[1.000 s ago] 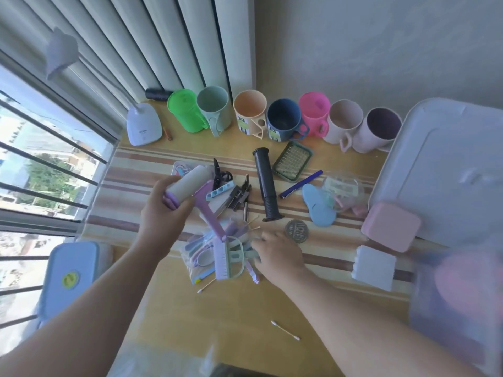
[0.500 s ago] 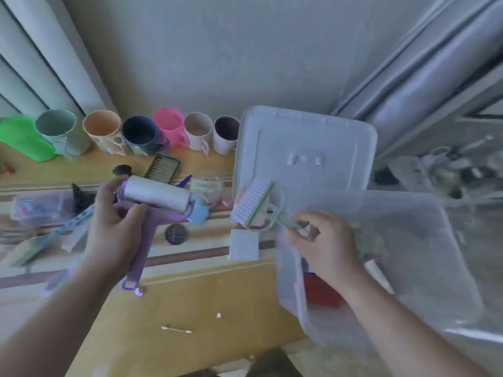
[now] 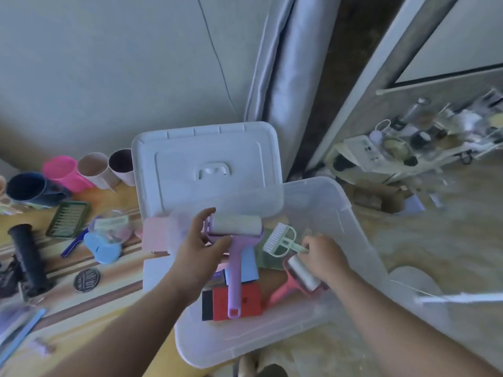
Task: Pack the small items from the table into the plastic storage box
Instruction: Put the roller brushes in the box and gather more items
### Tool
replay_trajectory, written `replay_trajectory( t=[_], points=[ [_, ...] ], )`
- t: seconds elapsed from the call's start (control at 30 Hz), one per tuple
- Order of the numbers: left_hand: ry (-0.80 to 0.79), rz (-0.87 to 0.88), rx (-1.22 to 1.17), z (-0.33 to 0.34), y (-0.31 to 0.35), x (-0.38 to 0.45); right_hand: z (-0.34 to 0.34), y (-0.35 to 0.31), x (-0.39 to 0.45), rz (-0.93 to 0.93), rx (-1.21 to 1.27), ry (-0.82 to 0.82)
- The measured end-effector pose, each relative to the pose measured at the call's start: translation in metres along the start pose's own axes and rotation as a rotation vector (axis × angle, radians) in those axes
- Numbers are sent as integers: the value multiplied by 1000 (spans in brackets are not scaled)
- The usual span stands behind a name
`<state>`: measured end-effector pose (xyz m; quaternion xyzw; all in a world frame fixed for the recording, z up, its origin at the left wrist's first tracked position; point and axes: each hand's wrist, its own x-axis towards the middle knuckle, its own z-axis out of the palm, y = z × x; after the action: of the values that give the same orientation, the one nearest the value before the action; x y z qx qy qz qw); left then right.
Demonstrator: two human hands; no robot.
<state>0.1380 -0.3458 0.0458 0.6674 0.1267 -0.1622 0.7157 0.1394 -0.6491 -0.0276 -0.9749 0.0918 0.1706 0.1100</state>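
Observation:
The clear plastic storage box (image 3: 351, 221) stands to the right of the table edge. Both my hands are over it. My left hand (image 3: 200, 247) grips a purple lint roller (image 3: 235, 257) by its head end, its handle hanging down into the box. My right hand (image 3: 322, 258) holds a pale green comb brush (image 3: 280, 240) by its handle, low inside the box. A pink lint roller (image 3: 298, 278), a red flat item (image 3: 239, 302) and a blue card (image 3: 247, 265) lie on the box bottom.
The box's white lid (image 3: 204, 161) leans behind it. On the wooden table (image 3: 109, 303) to the left lie a black cylinder (image 3: 25, 257), a green grid tray (image 3: 68, 219), a blue flat piece (image 3: 102, 246), a round metal disc (image 3: 87, 279) and a row of cups (image 3: 64, 174).
My view swung right from the table to the box. Both hands moved right and down over the box with the purple roller and the green brush, which my right hand had picked up.

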Motion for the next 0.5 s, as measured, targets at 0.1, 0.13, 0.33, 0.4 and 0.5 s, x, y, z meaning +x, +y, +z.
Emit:
replay_trajectory(
  t=[0.1, 0.13, 0.33, 0.4, 0.5],
  points=[
    [63, -77, -43, 22, -14, 5, 19, -5, 23, -66, -2, -57],
    [96, -91, -37, 27, -18, 6, 24, -5, 28, -77, 0, -68],
    [201, -155, 8, 47, -36, 10, 4, -5, 26, -126, 198, -49],
    [212, -207, -26, 59, -38, 14, -16, -9, 14, -172, 446, -86],
    [233, -237, -49, 78, -43, 21, -35, -14, -10, -267, 501, -266]
  ],
)
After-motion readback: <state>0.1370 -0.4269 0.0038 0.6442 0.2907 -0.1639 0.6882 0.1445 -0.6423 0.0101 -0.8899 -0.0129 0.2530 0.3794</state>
